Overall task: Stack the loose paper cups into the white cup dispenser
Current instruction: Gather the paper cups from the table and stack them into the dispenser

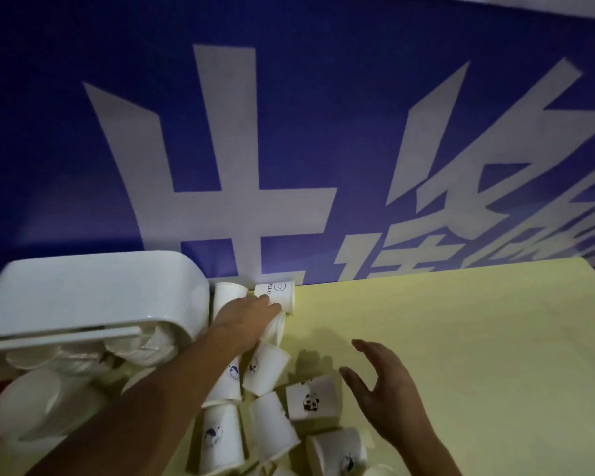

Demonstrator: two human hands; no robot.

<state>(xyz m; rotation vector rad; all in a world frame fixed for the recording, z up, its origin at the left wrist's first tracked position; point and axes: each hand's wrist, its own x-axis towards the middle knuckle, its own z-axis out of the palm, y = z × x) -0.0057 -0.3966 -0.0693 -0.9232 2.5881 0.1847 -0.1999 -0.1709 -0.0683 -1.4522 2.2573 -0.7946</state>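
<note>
The white cup dispenser (83, 297) stands at the left, with stacked cups visible under its lid. Several loose paper cups lie on the yellow table (461, 338). My left hand (251, 312) reaches to the back by the wall; its fingers touch a lying cup marked "HELLO" (280, 293) and cover another cup (275, 329) beneath. Whether it grips either one is hidden. My right hand (382, 383) hovers open, fingers spread, just right of a panda-printed cup (311, 396). More cups (267, 371) lie near my left forearm.
A blue wall banner (289, 132) with large white characters rises right behind the table's far edge. A stack of nested cups (38, 407) lies at the lower left below the dispenser. The table's right half is bare yellow.
</note>
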